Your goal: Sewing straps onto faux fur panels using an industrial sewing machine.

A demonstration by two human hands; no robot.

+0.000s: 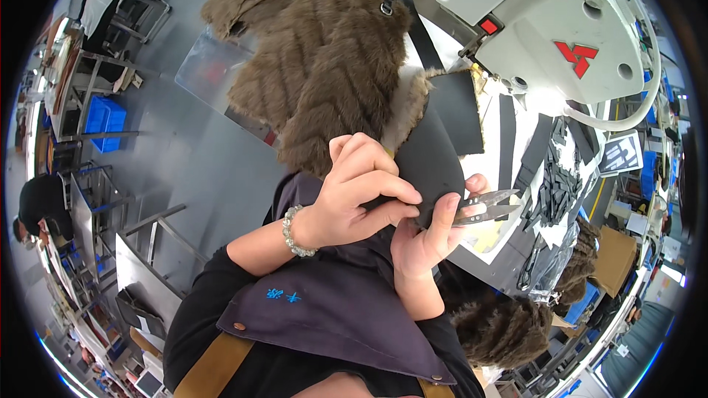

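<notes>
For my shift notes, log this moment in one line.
left hand: touching black panel | right hand: holding snips | nearby: brown fur

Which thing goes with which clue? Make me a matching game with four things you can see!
1. snips
2. beaded bracelet
3. big machine
4. fur piece above the hands

A. brown and fluffy
B. in the right hand
C. pale, at the upper right
D. around the left wrist

Pairs: 1-B, 2-D, 3-C, 4-A
</notes>
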